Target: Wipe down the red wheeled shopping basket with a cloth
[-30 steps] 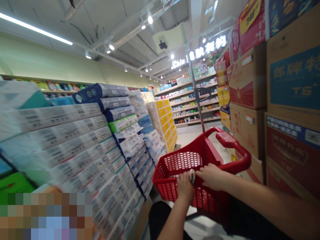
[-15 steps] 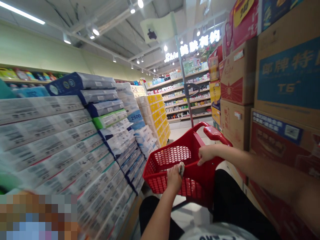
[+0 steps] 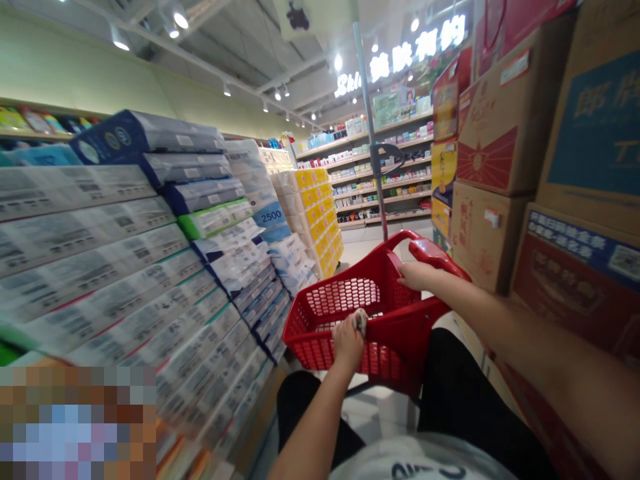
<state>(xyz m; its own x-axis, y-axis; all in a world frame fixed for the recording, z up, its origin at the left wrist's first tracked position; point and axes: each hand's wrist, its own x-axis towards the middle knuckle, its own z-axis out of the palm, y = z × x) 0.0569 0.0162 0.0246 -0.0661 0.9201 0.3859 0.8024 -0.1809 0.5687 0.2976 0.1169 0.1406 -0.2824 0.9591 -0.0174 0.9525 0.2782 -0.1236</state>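
A red plastic shopping cart (image 3: 400,347) with perforated sides stands tilted across the view in front of my legs, its basket empty. My left hand (image 3: 349,341) is closed at the cart's near rim, with a crumpled pale cloth (image 3: 359,321) bunched in its fingers. Further right, my right hand (image 3: 416,275) reaches over the side near the handle (image 3: 433,259). Its fingers close over the edge of a red flap (image 3: 395,267) inside the cart; the fingertips are partly hidden.
Stacked tissue packs (image 3: 100,267) line the left side, with yellow packs (image 3: 317,220) beyond. Cardboard boxes (image 3: 487,233) rise close on the right. A metal pole (image 3: 370,120) stands behind the cart. Stocked shelves (image 3: 385,177) cross the far end. A blurred patch covers the lower left.
My right hand has moved from the cart's near side panel further in, onto the flap. My left hand stays at the rim with the cloth. The view has tipped slightly downward.
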